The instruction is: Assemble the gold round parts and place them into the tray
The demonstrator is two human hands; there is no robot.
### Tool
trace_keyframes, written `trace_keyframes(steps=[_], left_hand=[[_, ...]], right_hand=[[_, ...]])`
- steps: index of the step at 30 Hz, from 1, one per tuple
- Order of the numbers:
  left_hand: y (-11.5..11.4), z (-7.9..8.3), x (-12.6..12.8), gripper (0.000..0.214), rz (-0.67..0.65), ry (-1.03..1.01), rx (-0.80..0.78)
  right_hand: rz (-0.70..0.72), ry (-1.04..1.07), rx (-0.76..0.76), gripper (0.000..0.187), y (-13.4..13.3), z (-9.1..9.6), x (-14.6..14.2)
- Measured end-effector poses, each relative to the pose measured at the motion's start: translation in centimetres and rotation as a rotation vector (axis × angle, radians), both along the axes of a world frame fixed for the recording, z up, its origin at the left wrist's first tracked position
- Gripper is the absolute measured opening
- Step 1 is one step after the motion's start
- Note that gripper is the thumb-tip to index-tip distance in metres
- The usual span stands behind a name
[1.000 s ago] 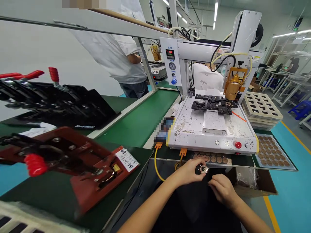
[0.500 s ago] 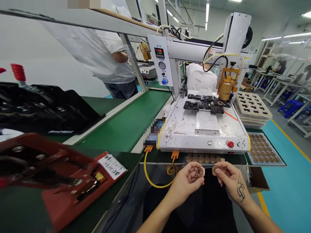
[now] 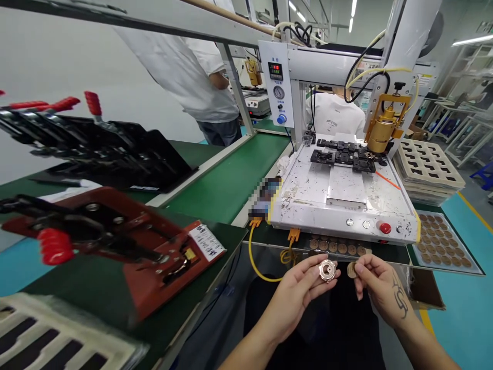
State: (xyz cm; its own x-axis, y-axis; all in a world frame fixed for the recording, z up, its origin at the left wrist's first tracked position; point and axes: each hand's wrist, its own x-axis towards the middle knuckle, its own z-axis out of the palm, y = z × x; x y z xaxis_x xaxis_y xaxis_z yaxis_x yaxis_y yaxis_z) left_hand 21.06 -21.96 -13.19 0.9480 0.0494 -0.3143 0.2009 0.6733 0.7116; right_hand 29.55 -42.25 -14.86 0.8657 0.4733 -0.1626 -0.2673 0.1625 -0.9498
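Since half a second ago, the left hand (image 3: 302, 288) has turned the shiny metal ring (image 3: 327, 271), so its round face now shows more. Its fingers have opened out a little, but they are grasping the ring, with the thumb at one side. Over on the other side, the right hand (image 3: 379, 282) still pinches a small brown disc (image 3: 351, 270) between its thumb and fingers. Ring and disc are near each other but not touching. Both are held up just in front of the front edge of the dark green surface (image 3: 398, 251).

Close to that edge lies a row of brown discs (image 3: 342, 247). Behind them sits a big white machine (image 3: 300, 210) with a gold part (image 3: 382, 134) on its arm. More discs (image 3: 442, 241) lie in rows at the right front corner. Behind those is a stack of pale trays (image 3: 427, 181).
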Motion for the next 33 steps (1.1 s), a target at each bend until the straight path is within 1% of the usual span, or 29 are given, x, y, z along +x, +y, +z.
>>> trace_keyframes(steps=[4, 9, 14, 18, 21, 24, 26, 33], left_hand=[[-0.4, 0.0, -0.6, 0.052, 0.017, -0.035, 0.017], [-0.8, 0.1, -1.1, 0.052, 0.018, -0.059, 0.056], [-0.8, 0.1, -1.4, 0.054, 0.01, -0.066, 0.084], [-0.8, 0.0, -1.6, 0.053, 0.007, -0.078, 0.107], [-0.9, 0.2, -1.7, 0.052, 0.001, -0.101, 0.125], [-1.0, 0.6, -1.8, 0.051, 0.001, -0.125, 0.142], [-1.1, 0.7, -1.8, 0.051, 0.003, -0.135, 0.162], [-1.2, 0.5, -1.9, 0.048, -0.017, -0.167, 0.206]], right_hand=[[0.07, 0.094, 0.034, 0.037, -0.5, 0.1, -0.3], [0.137, 0.072, -0.019, 0.039, -0.4, 0.8, -0.7], [0.186, -0.051, -0.165, 0.042, -0.1, 1.5, -0.5], [0.139, -0.302, -0.219, 0.036, 0.6, 2.3, -0.5], [0.15, -0.443, -0.266, 0.032, 1.4, 2.9, -0.8], [0.179, -0.469, -0.277, 0.028, 2.1, 3.3, -1.2], [0.167, -0.48, -0.273, 0.028, 2.5, 3.4, -1.4], [0.139, -0.484, -0.291, 0.03, 2.6, 3.2, -1.6]])
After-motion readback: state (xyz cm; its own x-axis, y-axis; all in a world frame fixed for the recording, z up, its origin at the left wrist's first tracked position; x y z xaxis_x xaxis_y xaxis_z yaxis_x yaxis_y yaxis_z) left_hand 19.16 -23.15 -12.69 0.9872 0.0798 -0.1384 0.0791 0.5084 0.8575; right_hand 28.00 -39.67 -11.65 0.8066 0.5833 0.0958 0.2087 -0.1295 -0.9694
